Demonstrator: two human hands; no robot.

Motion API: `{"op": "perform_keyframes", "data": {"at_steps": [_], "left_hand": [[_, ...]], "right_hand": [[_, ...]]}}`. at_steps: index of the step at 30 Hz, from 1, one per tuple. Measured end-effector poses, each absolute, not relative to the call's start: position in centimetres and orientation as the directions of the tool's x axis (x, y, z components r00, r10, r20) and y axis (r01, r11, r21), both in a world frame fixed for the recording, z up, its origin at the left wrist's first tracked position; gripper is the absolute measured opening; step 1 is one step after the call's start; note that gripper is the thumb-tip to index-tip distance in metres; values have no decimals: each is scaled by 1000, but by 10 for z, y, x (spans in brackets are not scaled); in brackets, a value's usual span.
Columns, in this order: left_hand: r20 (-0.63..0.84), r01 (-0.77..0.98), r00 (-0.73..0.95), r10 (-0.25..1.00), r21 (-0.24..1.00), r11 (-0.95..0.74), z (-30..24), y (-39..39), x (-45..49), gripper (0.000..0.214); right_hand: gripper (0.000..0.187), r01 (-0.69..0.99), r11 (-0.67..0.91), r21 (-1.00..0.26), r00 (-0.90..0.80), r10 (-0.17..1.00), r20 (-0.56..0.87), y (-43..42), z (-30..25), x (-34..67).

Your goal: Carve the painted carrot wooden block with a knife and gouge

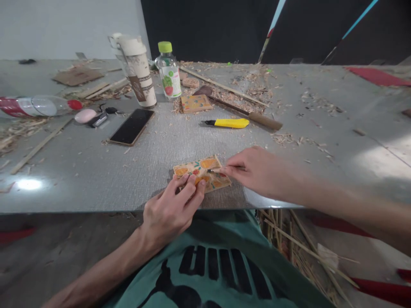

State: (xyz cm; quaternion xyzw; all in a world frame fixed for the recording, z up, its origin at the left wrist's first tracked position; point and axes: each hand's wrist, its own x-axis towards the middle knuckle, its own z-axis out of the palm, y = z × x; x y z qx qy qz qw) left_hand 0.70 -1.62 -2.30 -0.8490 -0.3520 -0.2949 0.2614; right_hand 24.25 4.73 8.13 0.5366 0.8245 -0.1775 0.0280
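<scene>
A small flat card with orange fruit prints (205,169) lies near the front edge of the grey table (96,171). My left hand (170,209) rests on the card's near edge, fingers curled down and pressing it flat. My right hand (257,169) comes in from the right, its fingers pinched on a thin dark tool (212,170) whose tip touches the card's surface.
A yellow utility knife (228,123) and a wooden-handled knife (247,111) lie behind the card. A second printed card (195,103), a green-capped bottle (168,70), a paper cup (138,70), a phone (131,126) and a lying bottle (38,106) sit further back among wood shavings.
</scene>
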Motion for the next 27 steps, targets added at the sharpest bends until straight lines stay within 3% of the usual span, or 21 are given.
{"op": "perform_keyframes", "data": {"at_steps": [9, 12, 16, 19, 21, 24, 26, 27], "left_hand": [[683, 747, 583, 440, -239, -620, -22, -16, 6, 47], [676, 745, 591, 440, -247, -620, -23, -16, 5, 47], [675, 741, 591, 442, -240, -627, -24, -15, 5, 46], [685, 745, 582, 438, -233, -625, -23, -14, 6, 44], [689, 744, 580, 434, -232, -626, -23, -14, 6, 44], [681, 735, 591, 432, -235, -636, -22, -14, 7, 42], [681, 735, 588, 436, -226, -639, -21, -15, 7, 41], [682, 737, 585, 440, -221, -638, -22, -15, 8, 40]], "right_hand": [[47, 886, 228, -403, -361, 885, -293, 41, 70, 244], [42, 867, 346, -360, -443, 865, -235, 49, 74, 245], [39, 749, 593, -295, -653, 736, -179, 68, 84, 250], [41, 700, 645, -305, -706, 690, -159, 79, 82, 255], [47, 718, 563, -410, -676, 704, -217, 83, 74, 258], [52, 727, 225, -649, -569, 725, -387, 81, 56, 262], [52, 680, 86, -729, -504, 776, -378, 76, 48, 265], [50, 676, 119, -728, -489, 810, -322, 74, 47, 266]]}}
